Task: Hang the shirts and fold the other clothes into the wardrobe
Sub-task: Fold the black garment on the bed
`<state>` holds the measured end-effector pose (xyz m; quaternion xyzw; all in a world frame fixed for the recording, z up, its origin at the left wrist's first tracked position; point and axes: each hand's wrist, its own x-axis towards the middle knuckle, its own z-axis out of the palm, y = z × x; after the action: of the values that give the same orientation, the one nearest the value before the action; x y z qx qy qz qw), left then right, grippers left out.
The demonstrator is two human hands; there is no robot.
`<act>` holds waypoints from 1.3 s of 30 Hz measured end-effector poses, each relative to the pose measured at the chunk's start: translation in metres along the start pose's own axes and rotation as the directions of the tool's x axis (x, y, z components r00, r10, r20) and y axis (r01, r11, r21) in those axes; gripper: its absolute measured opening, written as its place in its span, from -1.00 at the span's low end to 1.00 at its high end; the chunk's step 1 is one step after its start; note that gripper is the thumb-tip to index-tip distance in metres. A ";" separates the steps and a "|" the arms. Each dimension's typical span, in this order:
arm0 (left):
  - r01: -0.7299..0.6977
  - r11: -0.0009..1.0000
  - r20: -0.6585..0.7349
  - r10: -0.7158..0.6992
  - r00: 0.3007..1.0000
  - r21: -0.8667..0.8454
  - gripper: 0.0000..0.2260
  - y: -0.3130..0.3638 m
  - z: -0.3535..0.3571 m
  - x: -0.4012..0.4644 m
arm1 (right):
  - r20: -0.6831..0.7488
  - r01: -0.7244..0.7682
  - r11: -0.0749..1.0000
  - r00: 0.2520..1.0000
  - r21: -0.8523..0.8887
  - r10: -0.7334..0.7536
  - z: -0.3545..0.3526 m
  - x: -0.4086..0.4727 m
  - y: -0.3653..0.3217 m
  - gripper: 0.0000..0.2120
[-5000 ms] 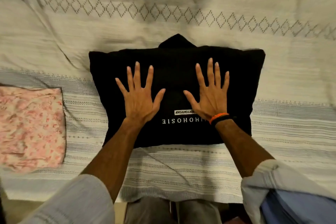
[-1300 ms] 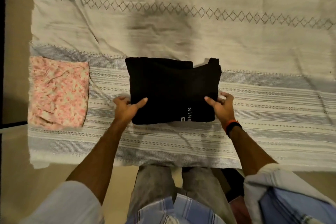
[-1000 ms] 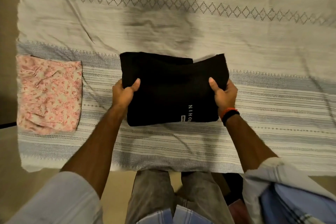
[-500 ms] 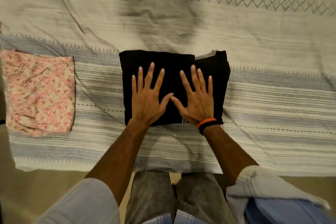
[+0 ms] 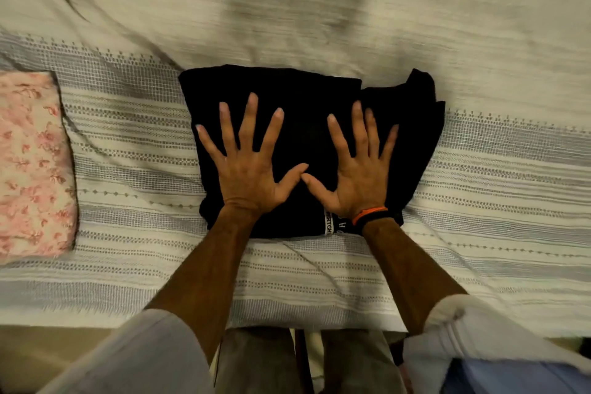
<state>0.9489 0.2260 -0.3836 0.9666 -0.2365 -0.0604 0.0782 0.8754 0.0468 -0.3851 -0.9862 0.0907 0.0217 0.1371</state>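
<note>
I see both hands lying flat on the folded black garment (image 5: 307, 105), which sits on the bed (image 5: 479, 201) over its grey-striped band, about midway between left and right and near the bed's near edge. My left hand (image 5: 248, 173) presses on the garment's left half with its fingers (image 5: 248, 118) straight and spread wide, gripping nothing. My right hand (image 5: 358, 176) presses on the right half in the same way, fingers straight and fanned, nothing held. The two thumb tips meet, or nearly meet, over the middle of the cloth. A band of orange and black (image 5: 371, 216) circles my right wrist. Just left of that wrist, at the garment's near edge, a small white printed label (image 5: 328, 222) shows; I cannot read its letters. The garment's far right corner is bunched, with a loose flap (image 5: 419, 86) sticking out beyond the neat fold. Well to the left, apart from the black one, a folded pink floral cloth (image 5: 32, 169) lies on the same bed. Pale rolled sleeves (image 5: 153, 358) cover both of my upper forearms at the near edge of the view.
</note>
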 end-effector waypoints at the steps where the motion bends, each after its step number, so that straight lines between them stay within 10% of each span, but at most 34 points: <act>1: 0.003 1.000 0.013 -0.003 1.000 0.001 -0.22 0.001 -0.003 -0.002 | 0.002 -0.002 1.000 1.000 0.009 0.002 -0.002 -0.002 -0.001 -0.12; 28: 0.176 0.956 0.291 -0.104 0.951 -0.235 -0.11 -0.031 -0.047 -0.040 | 0.272 -0.372 0.921 0.904 0.114 0.331 -0.055 -0.044 0.013 0.01; 31: 0.435 0.738 0.252 -0.354 0.901 -0.516 -0.01 -0.028 -0.072 -0.034 | 0.123 -0.571 0.744 0.814 0.345 0.568 -0.073 -0.045 0.005 0.10; 34: 0.730 0.300 0.472 -0.602 0.644 -0.614 -0.16 -0.030 -0.085 -0.029 | 0.223 -0.762 0.394 0.562 0.514 0.796 -0.080 -0.046 0.001 0.10; 39: 0.855 -0.017 0.774 -0.436 0.459 -0.518 -0.33 -0.052 -0.085 -0.011 | 0.587 -0.809 0.019 0.443 0.588 0.678 -0.080 -0.038 0.025 -0.13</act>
<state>0.9756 0.2874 -0.3084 0.7099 0.3216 -0.3953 0.4862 0.8349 0.0082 -0.3120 -0.5877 0.5807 0.1143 0.5516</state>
